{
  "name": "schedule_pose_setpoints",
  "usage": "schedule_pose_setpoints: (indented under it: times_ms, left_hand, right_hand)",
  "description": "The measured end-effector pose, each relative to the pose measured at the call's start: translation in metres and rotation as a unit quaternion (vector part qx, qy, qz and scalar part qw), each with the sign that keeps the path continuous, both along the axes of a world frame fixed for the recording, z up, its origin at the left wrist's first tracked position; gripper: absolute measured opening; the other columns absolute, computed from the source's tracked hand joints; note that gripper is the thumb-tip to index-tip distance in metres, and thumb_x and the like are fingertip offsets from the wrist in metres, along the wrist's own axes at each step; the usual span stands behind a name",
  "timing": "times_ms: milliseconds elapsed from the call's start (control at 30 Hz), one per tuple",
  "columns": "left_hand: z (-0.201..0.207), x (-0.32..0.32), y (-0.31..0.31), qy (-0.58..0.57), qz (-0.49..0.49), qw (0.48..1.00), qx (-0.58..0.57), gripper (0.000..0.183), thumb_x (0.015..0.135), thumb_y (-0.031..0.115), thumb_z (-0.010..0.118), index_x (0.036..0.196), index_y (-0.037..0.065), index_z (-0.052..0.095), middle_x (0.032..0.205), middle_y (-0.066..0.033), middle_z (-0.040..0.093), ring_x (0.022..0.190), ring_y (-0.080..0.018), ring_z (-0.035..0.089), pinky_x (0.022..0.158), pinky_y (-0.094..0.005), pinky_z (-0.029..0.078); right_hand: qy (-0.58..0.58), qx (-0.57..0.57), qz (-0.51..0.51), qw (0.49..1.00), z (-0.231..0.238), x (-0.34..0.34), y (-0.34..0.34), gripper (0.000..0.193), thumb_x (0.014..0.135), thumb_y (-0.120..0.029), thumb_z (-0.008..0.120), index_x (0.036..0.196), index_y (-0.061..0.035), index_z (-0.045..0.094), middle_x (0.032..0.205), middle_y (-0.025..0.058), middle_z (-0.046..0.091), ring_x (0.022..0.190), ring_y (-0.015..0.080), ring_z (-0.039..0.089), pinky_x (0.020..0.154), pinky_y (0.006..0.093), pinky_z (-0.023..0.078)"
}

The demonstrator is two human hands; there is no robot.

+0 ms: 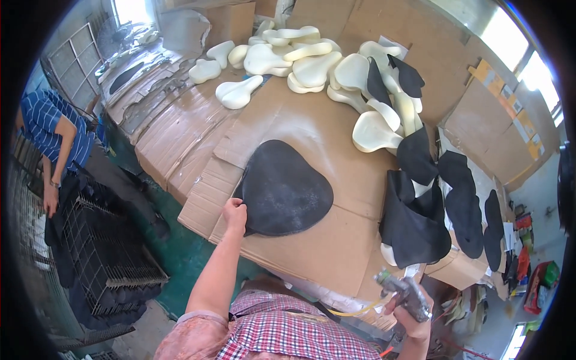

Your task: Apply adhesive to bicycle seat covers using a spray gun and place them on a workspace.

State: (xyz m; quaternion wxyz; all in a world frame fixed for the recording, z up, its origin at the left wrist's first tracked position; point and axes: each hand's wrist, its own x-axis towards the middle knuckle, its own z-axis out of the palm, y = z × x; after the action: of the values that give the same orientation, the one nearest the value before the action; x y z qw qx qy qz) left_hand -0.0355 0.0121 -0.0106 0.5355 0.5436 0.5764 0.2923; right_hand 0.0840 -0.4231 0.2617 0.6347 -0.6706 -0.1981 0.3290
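My left hand (pixel 234 215) is closed on the near left edge of a black, rounded, heart-like saddle cover (pixel 289 191), which lies on cardboard (pixel 336 255) in front of me. Pale specks show on the cover's surface. Off to the right, my right hand (pixel 414 319) is wrapped round a metal spray gun (pixel 405 294) with a yellow hose (pixel 360 311) running from it. Beside the gun, at the table's right, stands a curled black cover (pixel 414 225) with a cream foam piece partly showing under it.
Cream foam saddle pads (pixel 312 69) are heaped at the back. More black covers (pixel 465 210) lie along the right side. At the left, a person in a striped shirt (pixel 45 123) handles black pieces by a wire rack (pixel 114 246). Plastic-wrapped cardboard (pixel 174 144) borders the work surface.
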Motion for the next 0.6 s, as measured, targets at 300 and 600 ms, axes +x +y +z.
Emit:
schedule_pose_setpoints:
  times_ms: [300,600]
  left_hand:
    - [-0.030,0.000,-0.005,-0.167,0.056,0.981,-0.081,0.060,0.076,-0.005,0.058,0.133,-0.001,0.040,0.115,-0.0121,0.056,0.096,-0.0213,0.056,0.083,-0.0332,0.046]
    - [0.143,0.083,0.020,-0.491,-0.119,0.853,-0.129,0.049,0.078,-0.009,0.053,0.123,0.010,0.046,0.108,-0.0056,0.056,0.096,-0.0216,0.057,0.074,-0.0388,0.052]
  right_hand:
    - [0.034,0.015,0.033,0.999,0.001,-0.002,-0.001,0.053,0.069,0.005,0.062,0.121,0.0073,0.052,0.083,0.0127,0.064,0.074,0.0193,0.063,0.071,0.0319,0.053]
    - [-0.026,0.047,0.003,0.999,-0.010,0.006,0.004,0.065,0.069,-0.004,0.065,0.130,0.0036,0.045,0.089,0.0156,0.062,0.079,0.0219,0.062,0.076,0.0362,0.051]
